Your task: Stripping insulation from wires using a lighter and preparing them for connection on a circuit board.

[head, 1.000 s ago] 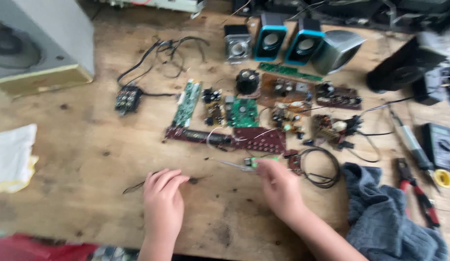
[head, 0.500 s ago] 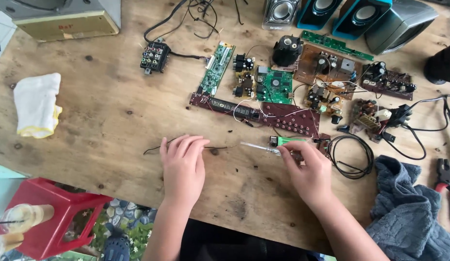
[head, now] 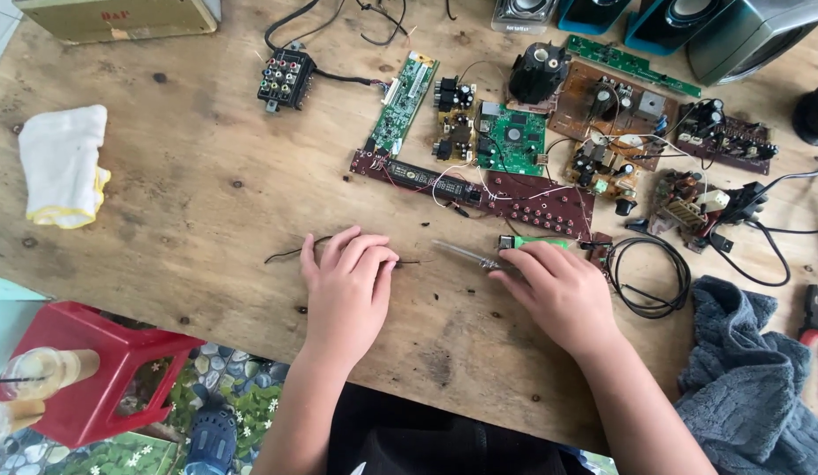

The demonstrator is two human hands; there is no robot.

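Screwdriver (head: pixel 488 256) with the green handle lies on the wooden desk (head: pixel 189 202) under your right hand (head: pixel 563 295), whose fingers rest on it but have not closed, while your left hand (head: pixel 347 286) lies flat on a thin black wire (head: pixel 290 253).

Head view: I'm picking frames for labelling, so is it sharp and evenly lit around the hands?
Head view: soft, even daylight, no harsh glare; left hand and right hand look sharp, casting faint shadows on the wooden table; screwdriver and thin wire are clear; edges bend slightly from the wide lens.
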